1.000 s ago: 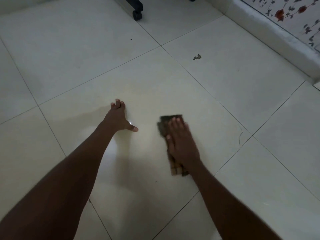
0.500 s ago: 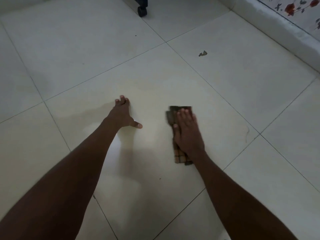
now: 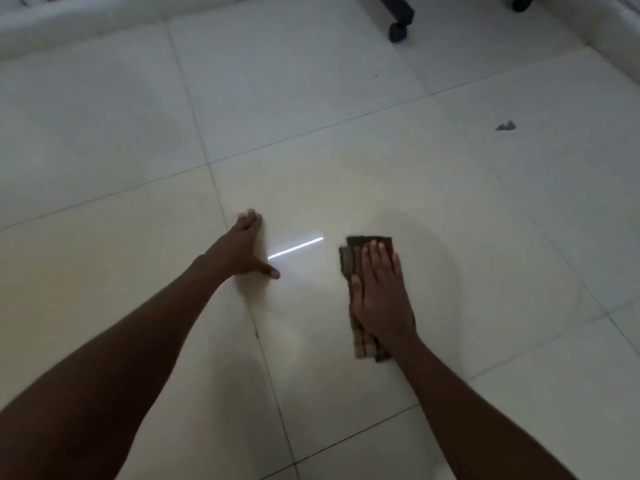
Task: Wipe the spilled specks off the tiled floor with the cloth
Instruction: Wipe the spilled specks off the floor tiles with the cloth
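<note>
While the left hand (image 3: pixel 242 251) rests flat on the tiled floor (image 3: pixel 104 271), fingers straight and thumb out, the right hand (image 3: pixel 379 296) presses flat, fingers straight, on the folded checked cloth (image 3: pixel 351 258) under it. A dark speck (image 3: pixel 505 126) lies well beyond the right hand, a black caster (image 3: pixel 398 31) farther still.

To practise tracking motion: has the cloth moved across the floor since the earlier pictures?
Yes. The checked cloth under the right hand has slid left, away from the grout crossing on its right.
</note>
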